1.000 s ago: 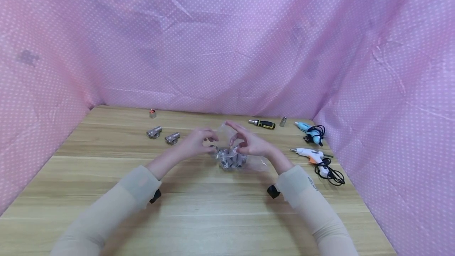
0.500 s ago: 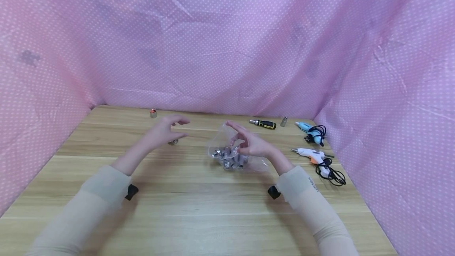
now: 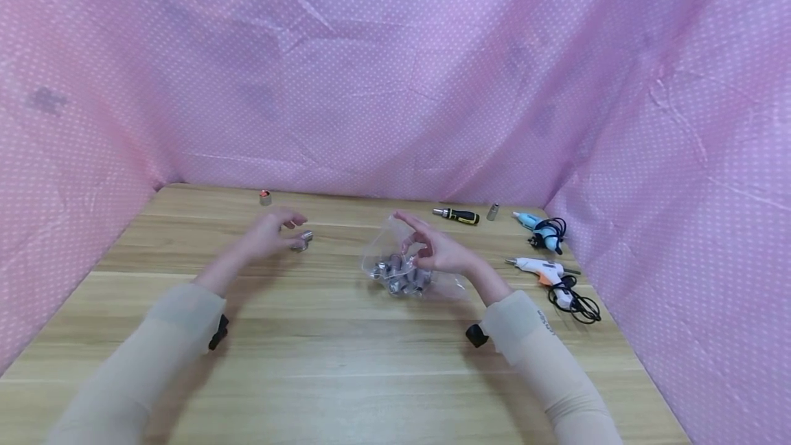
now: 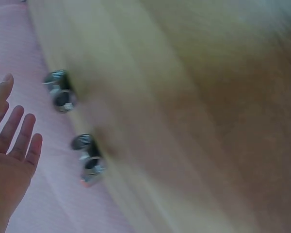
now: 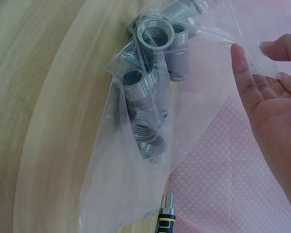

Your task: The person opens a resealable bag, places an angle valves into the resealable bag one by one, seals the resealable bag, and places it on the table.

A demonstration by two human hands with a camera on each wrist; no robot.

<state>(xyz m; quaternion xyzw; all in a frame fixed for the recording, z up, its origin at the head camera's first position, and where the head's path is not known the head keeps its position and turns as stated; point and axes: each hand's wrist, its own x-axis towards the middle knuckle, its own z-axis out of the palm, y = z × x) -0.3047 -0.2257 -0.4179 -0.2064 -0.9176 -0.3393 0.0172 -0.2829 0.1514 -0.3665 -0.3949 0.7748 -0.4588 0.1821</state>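
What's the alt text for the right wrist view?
A clear plastic bag holding several threaded metal pipe fittings lies on a wooden table, its open edge pinched by the right hand at the right of the frame. A black and yellow screwdriver tip shows at the bottom edge, with pink dotted cloth behind.

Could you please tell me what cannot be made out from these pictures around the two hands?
- Head view: the left hand covers one metal tee fitting; only the other fitting shows.
- Left wrist view: motion blur hides any contact.
- Clear bag: overlapping threaded sleeves defy counting.
- Right hand: edge crops its grip on the bag.
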